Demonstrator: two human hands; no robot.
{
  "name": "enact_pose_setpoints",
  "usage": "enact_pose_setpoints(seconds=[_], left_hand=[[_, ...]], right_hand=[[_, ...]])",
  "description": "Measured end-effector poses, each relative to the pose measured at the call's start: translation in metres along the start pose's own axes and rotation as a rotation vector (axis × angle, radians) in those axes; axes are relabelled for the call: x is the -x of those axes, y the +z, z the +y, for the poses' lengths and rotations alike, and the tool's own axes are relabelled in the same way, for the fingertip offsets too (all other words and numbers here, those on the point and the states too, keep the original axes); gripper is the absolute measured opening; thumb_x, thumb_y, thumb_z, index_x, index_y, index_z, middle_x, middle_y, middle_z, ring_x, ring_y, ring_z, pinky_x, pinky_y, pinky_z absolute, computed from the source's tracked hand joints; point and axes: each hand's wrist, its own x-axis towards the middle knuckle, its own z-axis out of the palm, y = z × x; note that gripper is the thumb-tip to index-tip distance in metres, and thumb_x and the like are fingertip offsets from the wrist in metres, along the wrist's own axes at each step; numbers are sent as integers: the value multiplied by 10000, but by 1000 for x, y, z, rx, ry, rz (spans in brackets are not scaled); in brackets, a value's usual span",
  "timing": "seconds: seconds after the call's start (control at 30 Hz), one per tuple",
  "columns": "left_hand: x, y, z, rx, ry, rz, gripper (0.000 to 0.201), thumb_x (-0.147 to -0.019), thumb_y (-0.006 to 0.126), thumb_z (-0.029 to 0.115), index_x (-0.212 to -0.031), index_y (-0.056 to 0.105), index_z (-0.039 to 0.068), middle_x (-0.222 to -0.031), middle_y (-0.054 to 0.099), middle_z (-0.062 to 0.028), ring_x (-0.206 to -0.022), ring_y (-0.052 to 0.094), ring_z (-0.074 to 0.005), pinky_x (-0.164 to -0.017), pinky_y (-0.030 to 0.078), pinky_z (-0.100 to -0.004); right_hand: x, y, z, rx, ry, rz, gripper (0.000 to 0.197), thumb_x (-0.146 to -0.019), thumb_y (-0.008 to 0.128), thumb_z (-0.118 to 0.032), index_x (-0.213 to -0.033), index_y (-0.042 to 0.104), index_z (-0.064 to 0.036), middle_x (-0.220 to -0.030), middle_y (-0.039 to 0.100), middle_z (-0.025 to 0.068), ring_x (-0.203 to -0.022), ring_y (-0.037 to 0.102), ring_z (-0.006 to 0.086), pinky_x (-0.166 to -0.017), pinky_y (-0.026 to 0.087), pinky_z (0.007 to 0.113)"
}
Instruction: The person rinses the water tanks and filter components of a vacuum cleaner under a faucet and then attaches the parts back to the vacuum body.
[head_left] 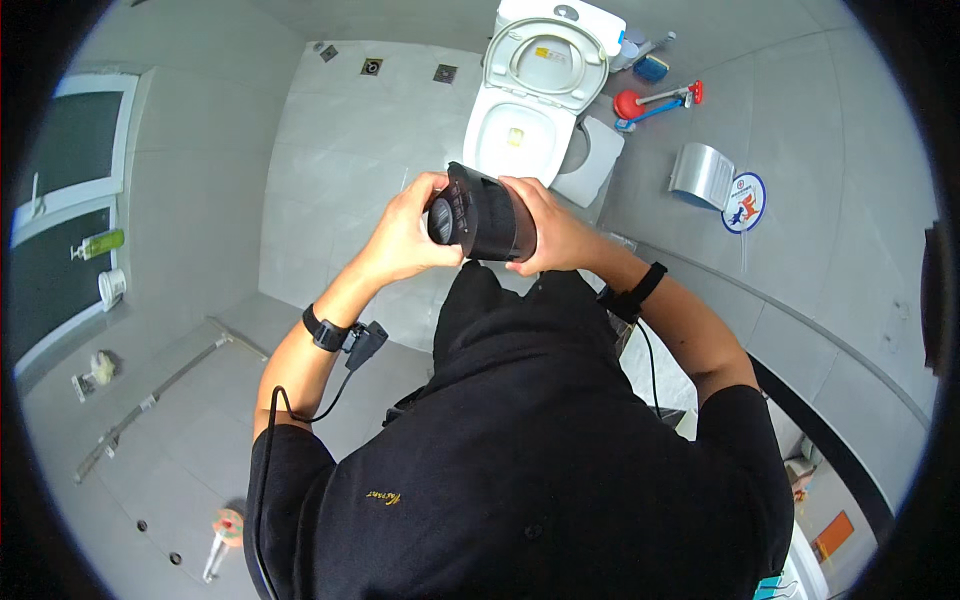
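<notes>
Gripping from both sides, the two hands hold a black cylindrical canister (492, 215) in front of the body, above the dark trousers and short of the open toilet (477, 135). The left hand (402, 232) spans the end with the round ribbed part (441, 220), fingers at the far edge and thumb at the near one. The right hand (556, 226) curves about the other end the same way, its fingers lying close together; how firmly either presses cannot be told.

The shell looks like stiff plastic, smooth and glossy along its side, so it would probably slide in damp fingers. For its bulk it seems light to moderate in weight, though what is inside is hidden. It should not dent under a squeeze, but a fall onto the tiled floor (335, 165) could crack it. The rounded wall offers the surest hold, with palms opposed; the ribbed part and the projecting flange look less suited to bearing load.
</notes>
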Motion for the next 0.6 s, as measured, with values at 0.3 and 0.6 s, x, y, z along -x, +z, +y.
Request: enact_pose_setpoints(seconds=[0.3,0.6], left_hand=[[-26,-94,-82,502,-120,95,730,-728,737,-43,-1403,470,33,-1211,636,-39,-1147,606,-133,-1015,497,-316],[2,-62,-202,1241,-322,671,469,-950,696,109,-1369,520,-8,-1359,597,-85,-1280,561,-194,-1157,417,-370]], right_hand=[[-18,4,82,84,92,200,1187,-609,926,-224,-1559,243,-26,-1439,406,229,-1368,420,413,-1173,358,468],[-44,31,225,264,228,329,1235,-622,941,-251,-1573,191,-8,-1414,412,285,-1320,443,462,-1136,405,502]])
